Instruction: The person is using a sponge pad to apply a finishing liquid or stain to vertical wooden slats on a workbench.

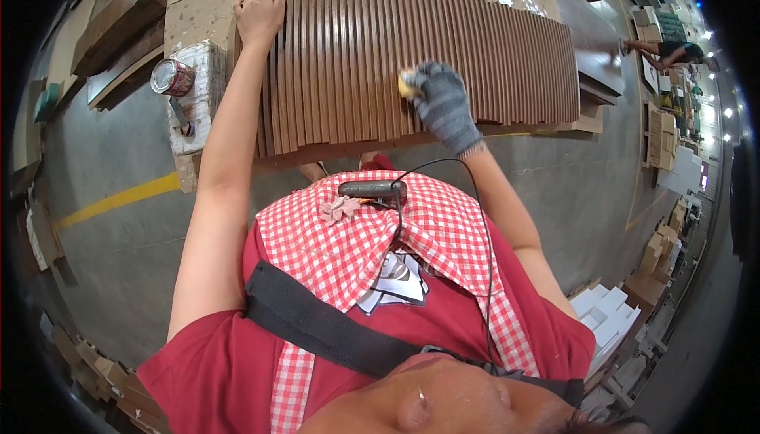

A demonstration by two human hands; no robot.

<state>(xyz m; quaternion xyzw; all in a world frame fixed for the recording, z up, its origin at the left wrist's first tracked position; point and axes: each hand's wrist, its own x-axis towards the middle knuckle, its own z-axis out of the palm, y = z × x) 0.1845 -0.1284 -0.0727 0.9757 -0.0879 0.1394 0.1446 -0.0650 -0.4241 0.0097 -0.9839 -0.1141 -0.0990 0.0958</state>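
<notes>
Yellow pad (409, 83): my gloved right hand (443, 106) is covering most of it, so only a corner is showing.
Fluted brown panel (412, 62): my right hand is hiding a patch of its ribs.
Left hand (260, 16): my fingertips are curling over the panel's far edge, out of sight.
Tin can (172, 77): its contents are staying too small to tell.
Distant person (669, 52): blurring near the rim.

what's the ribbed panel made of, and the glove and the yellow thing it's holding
Fluted panel: looks like wood or wood composite with a matte brown coat; even ribs, pale raw edge.
Glove on the right hand: grey knit fabric, ribbed cuff.
Yellow pad: probably a sponge or sanding block; too covered to tell.
</notes>
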